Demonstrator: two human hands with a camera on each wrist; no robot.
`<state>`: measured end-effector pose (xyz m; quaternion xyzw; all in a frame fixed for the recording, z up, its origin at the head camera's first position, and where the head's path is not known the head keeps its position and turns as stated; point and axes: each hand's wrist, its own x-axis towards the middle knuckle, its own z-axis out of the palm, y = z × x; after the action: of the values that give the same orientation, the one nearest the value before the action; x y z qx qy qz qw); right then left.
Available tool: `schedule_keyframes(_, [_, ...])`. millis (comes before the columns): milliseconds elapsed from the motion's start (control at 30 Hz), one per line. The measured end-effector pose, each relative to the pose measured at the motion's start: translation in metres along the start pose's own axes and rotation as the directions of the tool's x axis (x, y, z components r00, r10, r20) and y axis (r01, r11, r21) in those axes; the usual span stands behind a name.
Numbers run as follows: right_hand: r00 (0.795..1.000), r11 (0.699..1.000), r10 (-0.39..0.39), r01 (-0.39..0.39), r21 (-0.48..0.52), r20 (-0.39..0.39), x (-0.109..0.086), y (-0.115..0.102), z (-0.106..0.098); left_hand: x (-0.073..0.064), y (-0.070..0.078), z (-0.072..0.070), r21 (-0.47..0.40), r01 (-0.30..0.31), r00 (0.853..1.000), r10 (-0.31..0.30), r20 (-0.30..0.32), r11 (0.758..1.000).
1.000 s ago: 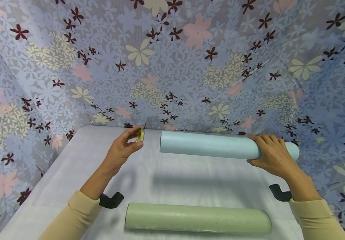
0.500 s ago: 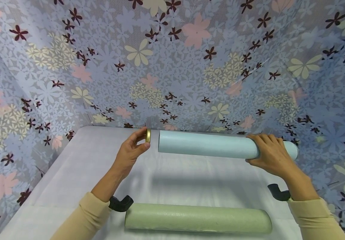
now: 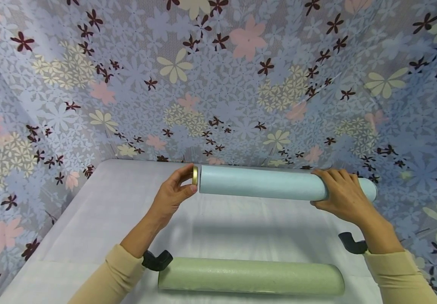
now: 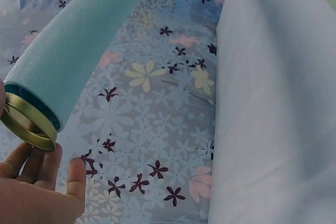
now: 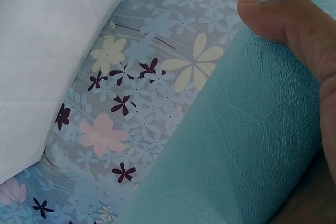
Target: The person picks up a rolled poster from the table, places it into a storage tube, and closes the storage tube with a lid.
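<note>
My left hand pinches a shallow gold round lid by its edge, thumb below and fingers above. In the left wrist view the lid is right at the open end of a light blue tube, slightly tilted against it, with a dark teal inner rim showing. My right hand grips the blue tube near its right end, holding it level above the table. Up close in the right wrist view, the tube has a creased, leather-like surface, and the thumb lies across it.
A pale green tube lies along the near side of the white-covered table. Behind the table hangs a floral curtain. Black wrist mounts jut out from both sleeves.
My left hand has moved right with the gold lid, bringing it from well apart to right beside the blue tube's left end. The tube and right hand have shifted only slightly left.
</note>
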<state>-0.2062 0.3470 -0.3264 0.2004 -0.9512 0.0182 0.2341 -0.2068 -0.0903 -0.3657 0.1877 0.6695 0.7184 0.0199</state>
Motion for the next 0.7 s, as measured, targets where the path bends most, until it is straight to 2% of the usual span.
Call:
schedule_keyframes(300, [1.0,1.0,0.001,-0.001,0.007,0.003,-0.0007,0.0003,0.0012,0.0002,-0.0009,0.0031,0.019,0.019,0.999,-0.02,0.031,1.0])
schedule_keyframes(700, [1.0,1.0,-0.011,0.011,0.008,0.005,-0.0014,0.0017,0.0033,0.0009,-0.0012,0.0042,0.079,0.025,1.0,-0.027,0.017,0.997])
